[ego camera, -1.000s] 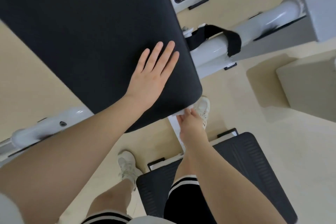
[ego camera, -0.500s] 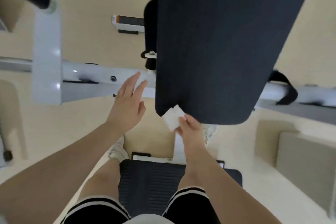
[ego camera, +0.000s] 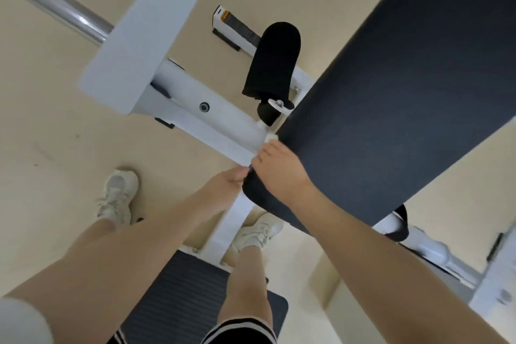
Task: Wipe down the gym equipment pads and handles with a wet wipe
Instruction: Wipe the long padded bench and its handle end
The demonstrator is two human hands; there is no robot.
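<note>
Pressing wipe (ego camera: pixel 271 137) on pad (ego camera: pixel 391 98) left edge w/ right hand (ego camera: pixel 279 173); left hand (ego camera: pixel 229 180), open before, now grips pad corner.

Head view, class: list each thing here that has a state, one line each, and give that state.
large black pad: tilted, lower left edge gripped by both hands
wet wipe: bunched under the right hand, pressed to the pad's edge
right hand: curled over the wipe
left hand: curled against the pad's corner
small black roller pad: untouched

Right hand (ego camera: pixel 279 173) presses white wipe (ego camera: pixel 271 137) against black pad (ego camera: pixel 391 98) edge, left hand (ego camera: pixel 229 180) beside
</note>
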